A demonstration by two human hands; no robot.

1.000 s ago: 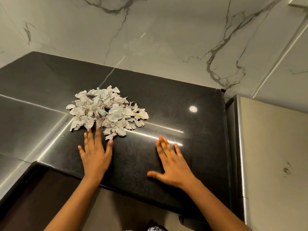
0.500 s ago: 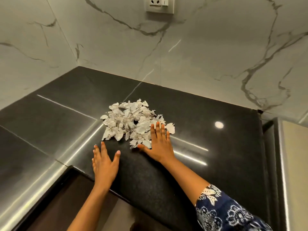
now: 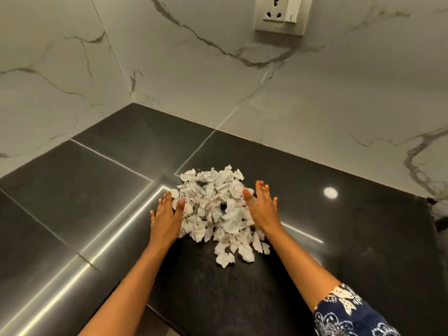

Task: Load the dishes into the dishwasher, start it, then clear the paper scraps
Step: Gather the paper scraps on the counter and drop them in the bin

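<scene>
A heap of crumpled white paper scraps (image 3: 215, 207) lies on the black stone countertop (image 3: 351, 238). My left hand (image 3: 167, 219) rests flat against the heap's left side, fingers spread and touching the scraps. On the heap's right side my right hand (image 3: 261, 207) stands on its edge, palm turned toward the paper and pressing into it. Neither hand holds anything. A few loose scraps (image 3: 232, 255) trail toward the counter's front edge. No dishes or dishwasher are in view.
Marble-patterned walls meet in a corner behind the counter. A wall socket (image 3: 282, 14) sits high on the back wall. The counter's front edge runs low between my forearms. A blue floral sleeve (image 3: 346, 311) covers my right upper arm.
Both hands have moved forward from the counter's front to flank the heap, left hand on its left, right hand on its right. The scraps are bunched closer and some have spilled toward the front.
</scene>
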